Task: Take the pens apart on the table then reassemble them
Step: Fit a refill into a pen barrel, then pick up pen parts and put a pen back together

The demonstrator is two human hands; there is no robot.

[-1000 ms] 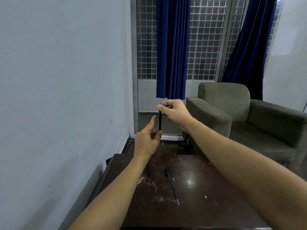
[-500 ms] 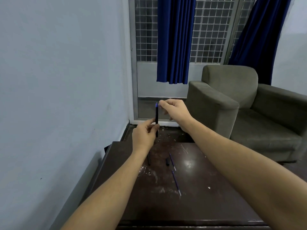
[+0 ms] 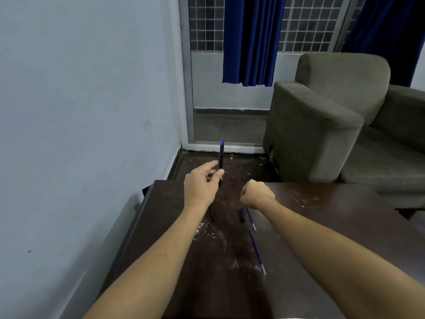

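Left hand (image 3: 202, 184) is up above the far edge of the surface (image 3: 322, 226), thumb and fingers pinching the lower end of one black pen (image 3: 221, 156). The pen stands upright, blue tip on top, clear of everything else.

Right hand (image 3: 256, 193) is low over the surface, knuckles toward me and fingers curled under. From here I can't tell whether it has hold of anything.

Counting what's lying on the dark, scratched wood gives four loose parts. There are two black pieces: a black barrel (image 3: 212, 214) poking out from under the left wrist, and a short black piece (image 3: 242, 215) just below the right hand. There are also two thin blue refills. The farther refill (image 3: 250, 218) is just beside the short black piece, its top end hidden under the right wrist. The nearer refill (image 3: 257, 252) lies apart, closer to the person, angled the same way.

Behind the surface are one grey-green armchair (image 3: 333, 111) and two blue curtains (image 3: 250, 42).
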